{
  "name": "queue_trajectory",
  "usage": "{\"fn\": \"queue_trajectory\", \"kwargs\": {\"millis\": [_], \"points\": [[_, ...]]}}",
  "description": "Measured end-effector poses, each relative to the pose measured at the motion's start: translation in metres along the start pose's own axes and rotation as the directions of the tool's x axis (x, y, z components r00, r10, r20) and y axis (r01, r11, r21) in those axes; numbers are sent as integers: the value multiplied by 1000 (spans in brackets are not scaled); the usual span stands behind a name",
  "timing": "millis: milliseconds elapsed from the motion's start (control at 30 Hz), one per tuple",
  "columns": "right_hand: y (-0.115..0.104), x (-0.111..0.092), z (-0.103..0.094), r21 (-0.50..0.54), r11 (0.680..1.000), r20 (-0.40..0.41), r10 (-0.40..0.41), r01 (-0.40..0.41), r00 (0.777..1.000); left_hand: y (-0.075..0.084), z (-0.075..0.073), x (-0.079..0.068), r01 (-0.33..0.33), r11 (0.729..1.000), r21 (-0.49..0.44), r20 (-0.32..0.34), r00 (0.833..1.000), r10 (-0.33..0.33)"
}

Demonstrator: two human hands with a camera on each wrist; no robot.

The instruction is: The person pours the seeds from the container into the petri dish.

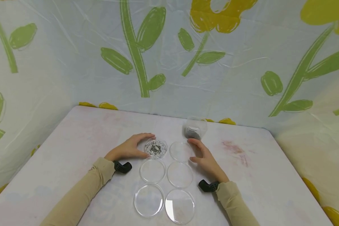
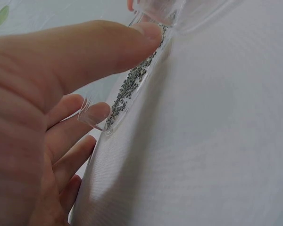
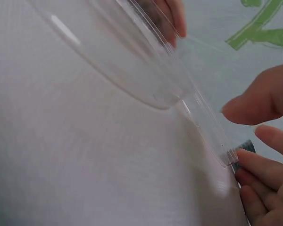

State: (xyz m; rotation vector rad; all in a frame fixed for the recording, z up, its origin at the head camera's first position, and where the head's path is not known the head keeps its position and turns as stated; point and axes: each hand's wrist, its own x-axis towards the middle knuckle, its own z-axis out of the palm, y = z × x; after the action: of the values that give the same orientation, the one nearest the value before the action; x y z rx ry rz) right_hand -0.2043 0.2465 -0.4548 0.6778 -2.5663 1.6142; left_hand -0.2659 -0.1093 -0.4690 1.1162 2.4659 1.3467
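In the head view my left hand (image 1: 134, 146) curves round a clear petri dish (image 1: 163, 153) scattered with small dark granules (image 1: 155, 148). Its thumb (image 2: 141, 40) lies along the near side of that dish in the left wrist view, with a fingertip at the far rim. My right hand (image 1: 206, 158) is beside a clear petri dish (image 1: 180, 151) at the back of the right column. The right wrist view shows a fingertip at this dish's far rim, while the thumb (image 3: 245, 106) stands off from the wall, fingers loosely spread.
More clear petri dishes, including one at front left (image 1: 149, 200) and one at front right (image 1: 180, 206), line up toward me in two columns. Behind the right hand stands a clear container (image 1: 192, 131) with dark contents. A flower-printed sheet (image 1: 169, 62) hangs behind the table (image 1: 101, 125).
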Motion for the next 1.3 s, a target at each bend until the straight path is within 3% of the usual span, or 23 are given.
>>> {"fn": "queue_trajectory", "kwargs": {"millis": [133, 267, 533, 767, 1000, 1300], "points": [[-4, 0, -2, -82, 996, 88, 45, -38, 995, 1, 0, 0, 6, 1000, -7, 2, 1000, -6], [-5, 2, -3, -153, 988, 127, 57, -37, 990, 1, 0, -1, 13, 1000, -5, 0, 1000, -13], [0, 10, -8, -170, 984, 185, 82, -50, 979, 3, 0, 0, 16, 1000, -22, 12, 1000, -15], [2, 14, -6, -137, 989, 160, 85, -63, 983, 4, 1, 1, 28, 1000, -6, 11, 1000, -28], [-29, 11, -7, -78, 996, 142, 57, -46, 988, 4, 2, 1, 4, 997, 79, 2, 1000, -4], [-31, 10, -4, -37, 997, 109, 67, -64, 992, 5, 3, 1, 29, 989, 145, -2, 1000, -29]]}}
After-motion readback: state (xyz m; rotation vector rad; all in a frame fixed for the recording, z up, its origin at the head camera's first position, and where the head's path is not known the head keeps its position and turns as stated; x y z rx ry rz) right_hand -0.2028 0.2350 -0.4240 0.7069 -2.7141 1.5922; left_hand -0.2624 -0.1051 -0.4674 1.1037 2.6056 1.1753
